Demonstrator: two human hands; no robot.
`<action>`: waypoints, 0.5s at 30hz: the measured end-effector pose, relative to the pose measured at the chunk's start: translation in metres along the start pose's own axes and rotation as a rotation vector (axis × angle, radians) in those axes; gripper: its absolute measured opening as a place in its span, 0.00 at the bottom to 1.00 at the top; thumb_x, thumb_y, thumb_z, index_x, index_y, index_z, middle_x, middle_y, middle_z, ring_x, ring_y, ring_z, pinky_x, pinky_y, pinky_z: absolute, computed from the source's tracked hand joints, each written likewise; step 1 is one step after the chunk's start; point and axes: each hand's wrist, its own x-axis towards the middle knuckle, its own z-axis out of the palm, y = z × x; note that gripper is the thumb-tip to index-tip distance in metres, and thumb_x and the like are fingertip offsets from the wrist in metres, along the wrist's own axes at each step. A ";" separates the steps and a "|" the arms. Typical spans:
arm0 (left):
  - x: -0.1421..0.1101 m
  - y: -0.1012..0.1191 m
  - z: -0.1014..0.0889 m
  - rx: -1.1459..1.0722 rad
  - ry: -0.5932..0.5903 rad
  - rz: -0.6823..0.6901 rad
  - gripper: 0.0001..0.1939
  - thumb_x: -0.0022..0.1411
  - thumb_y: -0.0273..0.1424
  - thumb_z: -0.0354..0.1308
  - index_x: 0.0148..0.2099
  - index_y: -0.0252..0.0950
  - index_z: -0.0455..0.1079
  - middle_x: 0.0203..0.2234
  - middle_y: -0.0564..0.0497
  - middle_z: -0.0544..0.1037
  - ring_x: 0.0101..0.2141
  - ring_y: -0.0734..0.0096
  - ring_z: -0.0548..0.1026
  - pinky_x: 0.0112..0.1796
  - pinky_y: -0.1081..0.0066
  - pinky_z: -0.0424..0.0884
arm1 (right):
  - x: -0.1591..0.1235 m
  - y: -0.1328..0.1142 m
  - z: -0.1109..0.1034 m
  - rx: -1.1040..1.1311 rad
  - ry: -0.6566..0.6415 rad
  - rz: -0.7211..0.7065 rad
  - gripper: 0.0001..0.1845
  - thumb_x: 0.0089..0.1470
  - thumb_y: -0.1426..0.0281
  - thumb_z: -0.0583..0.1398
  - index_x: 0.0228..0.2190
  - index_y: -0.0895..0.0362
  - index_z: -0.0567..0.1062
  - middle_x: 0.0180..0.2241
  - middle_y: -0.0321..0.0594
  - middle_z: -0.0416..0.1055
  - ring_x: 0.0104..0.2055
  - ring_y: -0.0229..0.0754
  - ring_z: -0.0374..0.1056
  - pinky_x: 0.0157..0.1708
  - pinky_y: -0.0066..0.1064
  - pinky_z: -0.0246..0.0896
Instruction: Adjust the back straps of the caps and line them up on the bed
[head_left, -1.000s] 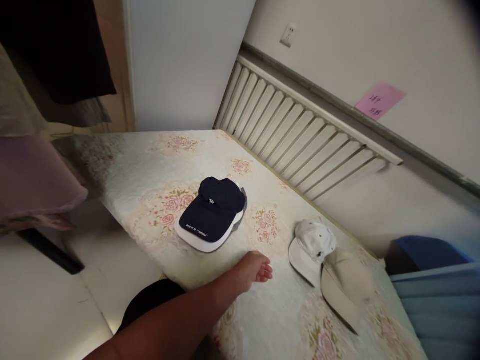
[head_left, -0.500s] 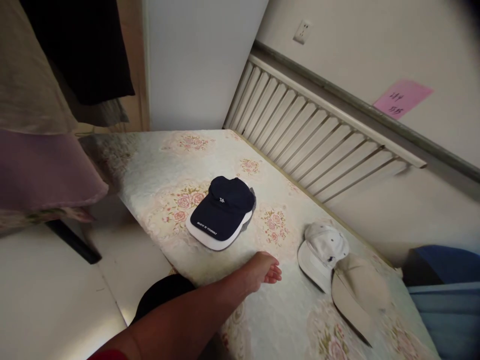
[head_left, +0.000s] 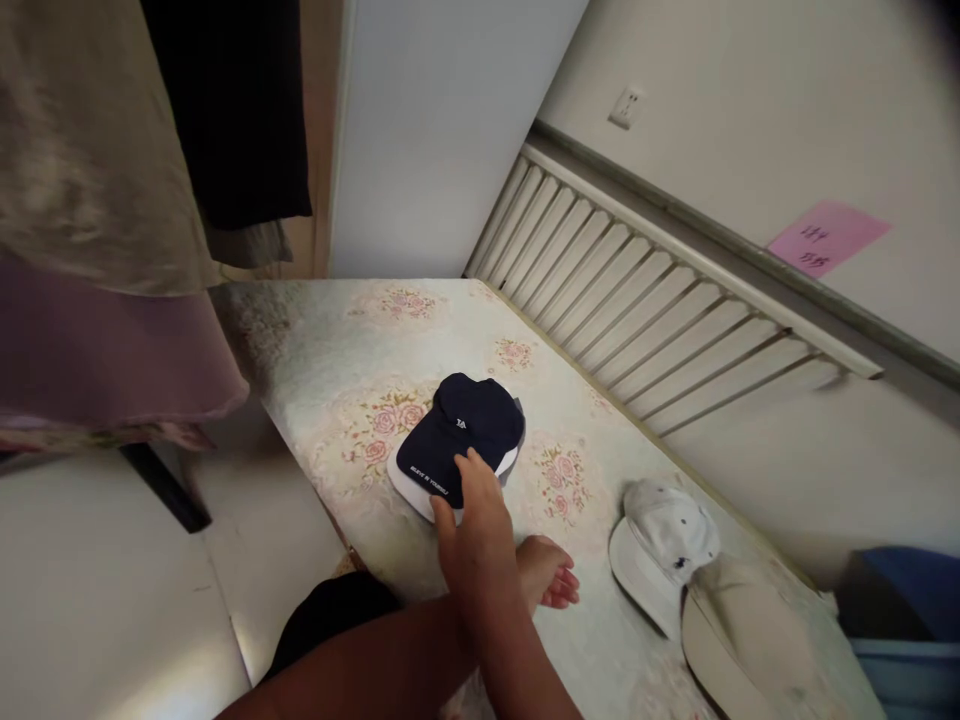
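A navy cap (head_left: 480, 415) with small white lettering lies on top of a white-brimmed cap (head_left: 409, 492) on the floral-covered table. My right hand (head_left: 480, 515) reaches in from the lower right, crossing over my left forearm. Its thumb and fingers are apart at the brims' near edge; whether they touch cannot be made out. Palm turned to the right, my left hand (head_left: 553, 575) rests near the table surface with loosely curled fingers and nothing in it. To its right sit a white cap (head_left: 667, 530) with a small dark emblem and a beige cap (head_left: 757, 625), partly overlapping.
A white radiator (head_left: 660, 300) runs along the wall beside the table (head_left: 315, 340). Hanging clothes (head_left: 97, 150) are at the left, above a dark table leg (head_left: 169, 490). Blue fabric (head_left: 907, 600) lies at the far right. A pink note (head_left: 829, 238) is on the wall.
My right hand has come into view and reached the near edge of the stacked caps. My left hand stays near the same spot on the table. The view has shifted slightly.
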 end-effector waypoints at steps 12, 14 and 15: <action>0.018 -0.002 -0.008 -0.008 -0.047 -0.151 0.05 0.53 0.28 0.56 0.26 0.33 0.66 0.21 0.45 0.73 0.24 0.68 0.72 0.34 0.68 0.69 | 0.032 0.015 0.023 -0.810 -0.250 -0.135 0.33 0.51 0.74 0.54 0.59 0.64 0.58 0.64 0.54 0.47 0.65 0.58 0.43 0.52 0.50 0.57; 0.022 -0.002 -0.007 0.012 -0.041 -0.135 0.06 0.54 0.27 0.54 0.25 0.33 0.65 0.20 0.45 0.72 0.23 0.69 0.72 0.32 0.69 0.68 | 0.037 0.017 0.017 -0.833 -0.232 -0.129 0.32 0.51 0.78 0.50 0.59 0.65 0.58 0.64 0.54 0.48 0.65 0.57 0.44 0.51 0.47 0.59; 0.024 -0.002 -0.007 0.024 -0.041 -0.116 0.06 0.54 0.26 0.54 0.25 0.33 0.65 0.19 0.45 0.71 0.23 0.69 0.71 0.31 0.68 0.68 | 0.039 0.019 0.013 -0.838 -0.211 -0.124 0.31 0.51 0.79 0.49 0.59 0.66 0.58 0.63 0.54 0.49 0.64 0.57 0.46 0.51 0.45 0.59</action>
